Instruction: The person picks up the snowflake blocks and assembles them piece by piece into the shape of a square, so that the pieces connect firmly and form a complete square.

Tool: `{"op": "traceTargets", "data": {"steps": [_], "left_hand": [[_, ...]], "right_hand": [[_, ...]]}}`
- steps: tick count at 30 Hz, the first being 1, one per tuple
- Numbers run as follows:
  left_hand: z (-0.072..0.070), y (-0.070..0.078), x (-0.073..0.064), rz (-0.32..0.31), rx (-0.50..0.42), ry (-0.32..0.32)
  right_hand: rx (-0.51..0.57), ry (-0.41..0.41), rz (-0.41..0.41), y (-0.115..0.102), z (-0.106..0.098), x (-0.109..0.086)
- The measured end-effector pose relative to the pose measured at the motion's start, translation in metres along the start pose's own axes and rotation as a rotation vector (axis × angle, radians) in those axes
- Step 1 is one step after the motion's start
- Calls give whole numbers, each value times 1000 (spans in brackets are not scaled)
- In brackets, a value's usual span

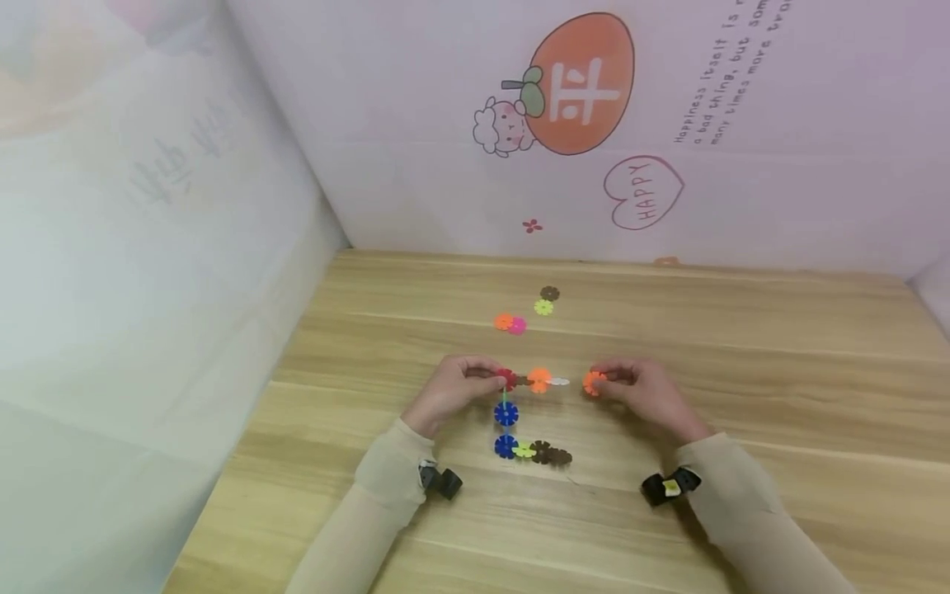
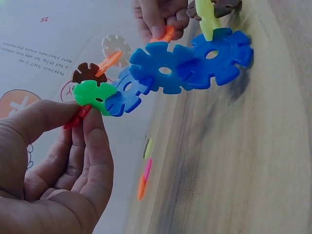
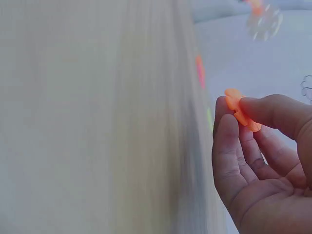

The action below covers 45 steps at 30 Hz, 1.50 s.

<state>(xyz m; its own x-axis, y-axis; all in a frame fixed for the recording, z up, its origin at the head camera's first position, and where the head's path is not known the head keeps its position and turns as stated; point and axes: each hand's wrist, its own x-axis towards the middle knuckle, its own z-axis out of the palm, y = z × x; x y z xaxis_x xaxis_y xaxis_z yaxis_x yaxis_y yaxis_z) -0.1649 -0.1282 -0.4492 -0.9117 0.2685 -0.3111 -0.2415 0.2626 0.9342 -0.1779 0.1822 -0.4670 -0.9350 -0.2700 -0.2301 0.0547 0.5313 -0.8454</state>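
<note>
My left hand (image 1: 451,393) pinches a red snowflake disc (image 1: 507,376) between thumb and fingers. It is the corner of a linked chain. A brown disc, an orange disc (image 1: 539,380) and a white disc (image 2: 113,45) run rightward from it. From the red one a green disc (image 2: 90,92) and several blue discs (image 2: 146,58) lead toward the near side, ending in a yellow-green disc (image 1: 524,450) and brown discs (image 1: 562,457). My right hand (image 1: 653,398) pinches a loose orange disc (image 3: 233,96), apart from the white disc at the chain's end.
On the wooden table (image 1: 297,462), farther back, lie an orange disc (image 1: 503,321) touching a pink disc (image 1: 518,326), and a yellow-green disc (image 1: 544,308) beside a brown disc (image 1: 550,293). Printed cloth (image 1: 416,165) hangs behind the table and at its left.
</note>
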Motion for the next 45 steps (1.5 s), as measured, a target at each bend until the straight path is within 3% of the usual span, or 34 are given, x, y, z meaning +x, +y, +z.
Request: {"op": "traceTargets", "data": {"steps": [3,6,14,32,45], "left_hand": [[0,0,0,0,-3,-1],[1,0,-1,-3,-5,-2],[2,1,-1,-9,-5,-9],[4,2,-1,-6,26,-14],[3,-1,1,-21,55,11]], "right_hand": [[136,-12,37,-4,5,-9],[193,-6,38,-9,7,-16],[138,30,8,-21,10,-22],[80,10,-38,-27,12,-23],[42,6,18,-28,12,-18]]}}
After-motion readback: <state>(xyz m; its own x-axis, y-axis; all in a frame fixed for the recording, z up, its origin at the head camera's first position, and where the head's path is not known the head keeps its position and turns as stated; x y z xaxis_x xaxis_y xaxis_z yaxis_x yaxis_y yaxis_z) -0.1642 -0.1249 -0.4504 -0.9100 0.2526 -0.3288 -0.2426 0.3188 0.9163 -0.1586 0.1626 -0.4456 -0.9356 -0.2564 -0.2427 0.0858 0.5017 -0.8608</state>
